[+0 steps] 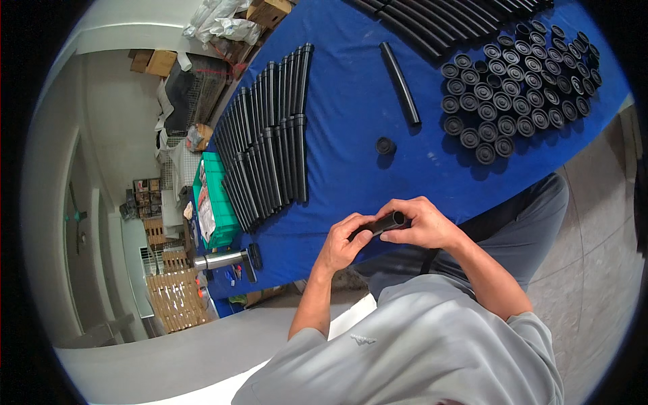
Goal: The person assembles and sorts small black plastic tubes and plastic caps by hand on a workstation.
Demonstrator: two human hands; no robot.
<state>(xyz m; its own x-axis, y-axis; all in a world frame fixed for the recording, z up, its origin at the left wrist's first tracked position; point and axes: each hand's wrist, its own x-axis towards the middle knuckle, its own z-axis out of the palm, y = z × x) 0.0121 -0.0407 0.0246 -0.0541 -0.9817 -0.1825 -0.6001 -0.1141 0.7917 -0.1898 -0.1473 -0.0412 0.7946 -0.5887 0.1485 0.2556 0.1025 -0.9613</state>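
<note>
A short-looking black tube (383, 227) is between my two hands, over the near edge of the blue-covered table. My left hand (339, 244) closes round its left part, thumb along the side. Fingers of my right hand (426, 225) grip it near the open end, which faces up and to the right. Just beyond my hands a single round black cap (385, 145) stands on the cloth. Farther off lies a lone long black tube (400, 84). How much of the held tube my left hand covers cannot be seen.
Many round black caps (511, 88) stand grouped at the right. Long black tubes (432, 27) lie in a row at the far edge, and capped tubes (270, 135) lie at the left. Beside those are a green crate (226, 202) and a metal cylinder tool (223, 260).
</note>
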